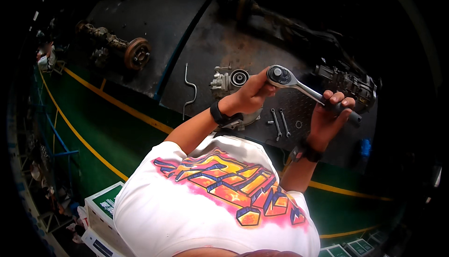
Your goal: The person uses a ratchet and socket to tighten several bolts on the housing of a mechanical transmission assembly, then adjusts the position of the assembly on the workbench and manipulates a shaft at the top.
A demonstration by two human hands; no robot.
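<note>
Both my hands hold up a ratchet wrench above the dark workbench. My left hand grips its round head, fingers curled at the side and underneath. Around the dark handle, near its end, the fingers of my right hand are wrapped. Below and behind my left hand sits a grey metal gearbox housing with a round bearing opening, partly covered by my hand and wrist. Two combination wrenches lie side by side on the bench between my forearms. Left of the housing rests a bent speed-handle crank.
A dark gearbox assembly lies on the bench at right. An axle with a rusty brake drum rests on another bench at far left. A long axle lies at the back. A blue object is near the right edge.
</note>
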